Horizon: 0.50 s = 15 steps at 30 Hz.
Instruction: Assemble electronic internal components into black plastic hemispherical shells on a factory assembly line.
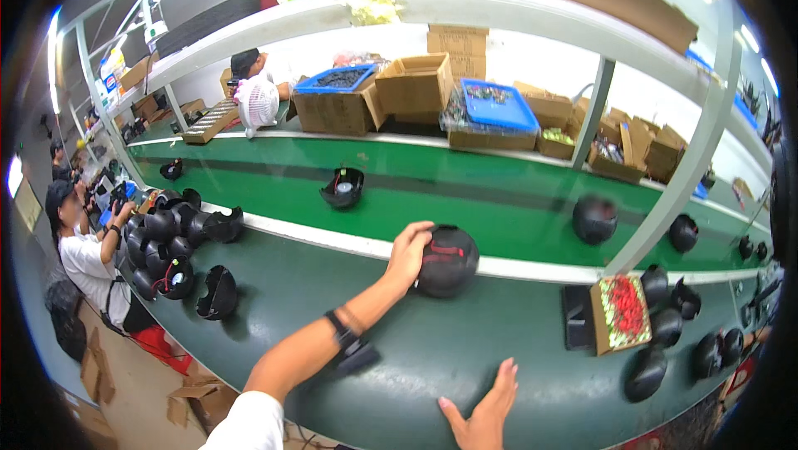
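While the left hand (pixel 406 259) clasps its left side, 1 rounded black shell (pixel 451 274) with red strands across its face is held over the white rail (pixel 532 269) between counter (pixel 532 317) and green belt (pixel 474 184); whether it rests there cannot be told. Right hand (pixel 486 413): thumb and fingers spread wide above the counter's near part. Beside the left wrist: 1 dark object (pixel 359 357), kind unclear. Counter, right: 1 cardboard box (pixel 598 319) of red and pale-green pieces; 1 flat black item (pixel 575 317) just left of it; several black shells (pixel 667 328) near its right side. Counter, left: 1 heap of black shells (pixel 162 230); 1 jagged-edged shell (pixel 218 294) near it. Belt: 1 upturned shell (pixel 342 191), whitish part inside; 1 blurred shell (pixel 594 221) farther right. Beyond the belt: cardboard cartons (pixel 332 115), 2 blue trays (pixel 509 118), 1 white fan (pixel 258 101). Far left: 1 co-worker (pixel 87 255), white top, dark cap.
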### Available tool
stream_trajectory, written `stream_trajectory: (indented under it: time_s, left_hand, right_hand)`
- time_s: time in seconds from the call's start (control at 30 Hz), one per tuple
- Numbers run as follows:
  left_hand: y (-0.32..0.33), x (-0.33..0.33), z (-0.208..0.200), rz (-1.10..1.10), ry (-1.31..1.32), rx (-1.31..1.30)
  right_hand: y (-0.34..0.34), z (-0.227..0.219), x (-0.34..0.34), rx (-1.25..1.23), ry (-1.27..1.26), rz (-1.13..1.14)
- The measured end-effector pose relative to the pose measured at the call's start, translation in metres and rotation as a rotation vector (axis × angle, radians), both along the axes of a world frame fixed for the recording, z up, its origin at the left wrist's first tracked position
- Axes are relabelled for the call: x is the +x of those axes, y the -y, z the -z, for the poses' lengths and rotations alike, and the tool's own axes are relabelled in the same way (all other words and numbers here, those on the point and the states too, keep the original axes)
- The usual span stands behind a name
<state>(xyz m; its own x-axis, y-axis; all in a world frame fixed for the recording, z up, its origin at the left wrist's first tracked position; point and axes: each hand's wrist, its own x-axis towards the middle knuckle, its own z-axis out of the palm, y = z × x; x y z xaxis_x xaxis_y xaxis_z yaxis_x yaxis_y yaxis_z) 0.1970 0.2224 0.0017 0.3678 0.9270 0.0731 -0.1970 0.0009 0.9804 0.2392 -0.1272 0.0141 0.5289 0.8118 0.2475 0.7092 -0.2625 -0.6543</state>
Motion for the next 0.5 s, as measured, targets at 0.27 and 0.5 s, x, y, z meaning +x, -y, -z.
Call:
stream_trajectory:
  time_s: [0.27, 0.5]
  left_hand:
    - [-0.147, 0.061, 0.02, -0.491, -0.287, 0.189]
    - [-0.181, -0.045, -0.048, -1.08, -0.88, 0.685]
  right_hand:
    - [-0.015, 0.009, -0.01, -0.271, 0.298, -0.17]
    - [-0.011, 0.004, -0.004, -0.307, 0.248, -0.107]
